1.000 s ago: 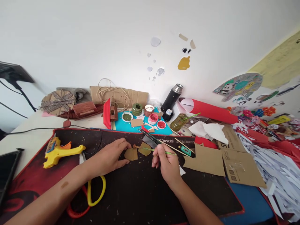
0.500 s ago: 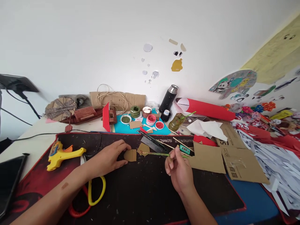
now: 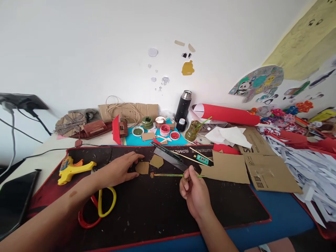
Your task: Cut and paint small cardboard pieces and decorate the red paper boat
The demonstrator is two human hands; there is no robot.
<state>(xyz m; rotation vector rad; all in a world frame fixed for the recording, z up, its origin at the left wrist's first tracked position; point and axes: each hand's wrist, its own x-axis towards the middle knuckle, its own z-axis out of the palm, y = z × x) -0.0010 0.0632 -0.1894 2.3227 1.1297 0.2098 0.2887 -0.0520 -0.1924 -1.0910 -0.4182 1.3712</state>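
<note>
My left hand [image 3: 119, 170] lies flat on the black desk mat [image 3: 147, 213], fingertips pressing the left edge of a small brown cardboard piece [image 3: 142, 167]. A second brown cardboard piece [image 3: 156, 161] lies just right of it. My right hand [image 3: 193, 191] pinches a thin green paintbrush [image 3: 170, 175] near its rear end. The brush lies almost level, its brown-tipped bristles pointing left, just below and right of the first piece and apart from it.
A yellow glue gun [image 3: 72, 168] and red-and-yellow scissors [image 3: 98, 207] lie at the left. Paint pots [image 3: 165, 130], a black flask [image 3: 183, 106] and a red paper roll [image 3: 227, 114] stand at the back. Cardboard sheets [image 3: 236, 168] and paper scraps [image 3: 309, 164] fill the right.
My right hand has drawn the brush back to the right and slightly down, so its tip has left the cardboard pieces. My left hand stays on the first piece. The camera has shifted.
</note>
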